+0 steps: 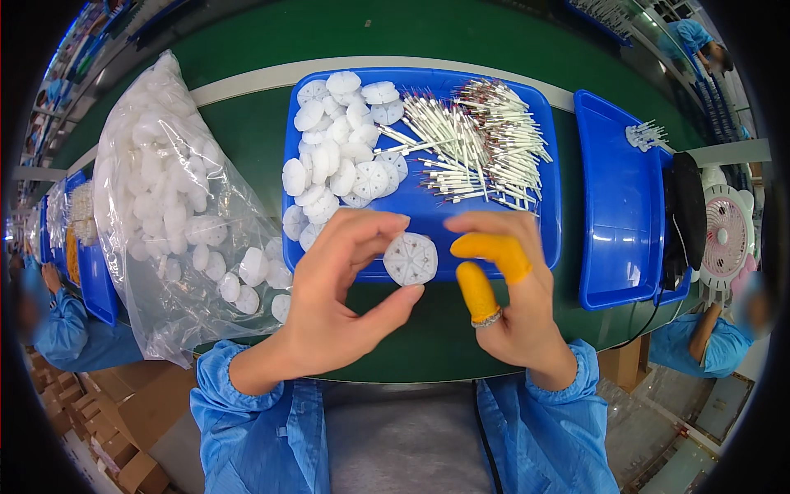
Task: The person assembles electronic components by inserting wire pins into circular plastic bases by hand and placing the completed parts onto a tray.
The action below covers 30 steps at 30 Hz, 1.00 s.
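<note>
My left hand (325, 296) grips a small white plastic disc (411, 259) by its edge, between thumb and index finger. Dark marks and radial lines show on its face. To the right of the disc, my right hand (527, 309) has its fingers apart, with nothing visible in them. Yellow finger cots cover its thumb and index finger. Both hands are over the near edge of a blue tray (407, 210). A heap of white discs (329, 156) fills the tray's left part. Many thin white sticks with dark reddish ends (485, 140) are piled on its right.
On the left, a clear plastic bag (156, 165) of white discs spills several onto the green table (370, 329). A second blue tray (617, 214) at right holds a small white cluster of sticks (646, 136). Beyond it are a black object (681, 214) and a fan (726, 235). Other people work at both sides.
</note>
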Available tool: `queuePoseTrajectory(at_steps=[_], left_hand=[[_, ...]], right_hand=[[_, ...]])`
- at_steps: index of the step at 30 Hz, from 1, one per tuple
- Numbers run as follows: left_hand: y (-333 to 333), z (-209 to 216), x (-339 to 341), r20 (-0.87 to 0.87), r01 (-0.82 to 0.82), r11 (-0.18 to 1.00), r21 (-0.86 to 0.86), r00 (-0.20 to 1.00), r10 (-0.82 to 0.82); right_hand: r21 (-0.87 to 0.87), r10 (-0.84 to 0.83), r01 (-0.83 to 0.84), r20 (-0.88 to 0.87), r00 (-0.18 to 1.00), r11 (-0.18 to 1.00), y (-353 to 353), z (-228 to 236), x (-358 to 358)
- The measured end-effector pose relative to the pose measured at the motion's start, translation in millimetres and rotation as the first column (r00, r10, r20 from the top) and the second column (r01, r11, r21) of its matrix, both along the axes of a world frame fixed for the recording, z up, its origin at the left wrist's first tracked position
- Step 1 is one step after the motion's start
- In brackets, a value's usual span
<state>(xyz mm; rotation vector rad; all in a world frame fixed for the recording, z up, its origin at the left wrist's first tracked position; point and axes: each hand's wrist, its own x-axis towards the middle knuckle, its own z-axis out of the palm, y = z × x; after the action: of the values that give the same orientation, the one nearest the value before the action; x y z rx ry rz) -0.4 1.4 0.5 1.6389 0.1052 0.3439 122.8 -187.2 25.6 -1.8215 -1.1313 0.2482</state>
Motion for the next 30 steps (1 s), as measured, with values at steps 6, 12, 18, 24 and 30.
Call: queuePoseTrajectory(at_steps=[6, 12, 18, 24, 30], left_hand=[[5, 4, 1, 0.018, 0.089, 0.958, -0.274, 0.996, -0.087], [28, 13, 23, 0.081, -0.198, 0.773, 0.602, 0.979, 0.187], [22, 15, 61, -0.015, -0.012, 0.308, 0.951, 0.996, 0.085], [26, -2, 70, -0.018, 0.006, 0.159, 0.987, 0.997, 0.073], [24, 2, 72, -0.006, -0.014, 0.265, 0.964, 0.997, 0.074]], right_hand=[[0.122, 0.025, 0.01, -0.288, 0.957, 0.993, -1, -12, 0], [-0.047, -0.077, 0.082, 0.105, 0.992, 0.996, 2, -24, 19], [-0.045, -0.101, 0.109, 0.16, 0.982, 0.993, -7, -22, 20], [0.002, -0.352, 0.353, 0.078, 0.933, 0.936, -41, 4, 52], [-0.114, -0.669, 0.713, 0.273, 0.692, 0.691, -125, -8, 195]])
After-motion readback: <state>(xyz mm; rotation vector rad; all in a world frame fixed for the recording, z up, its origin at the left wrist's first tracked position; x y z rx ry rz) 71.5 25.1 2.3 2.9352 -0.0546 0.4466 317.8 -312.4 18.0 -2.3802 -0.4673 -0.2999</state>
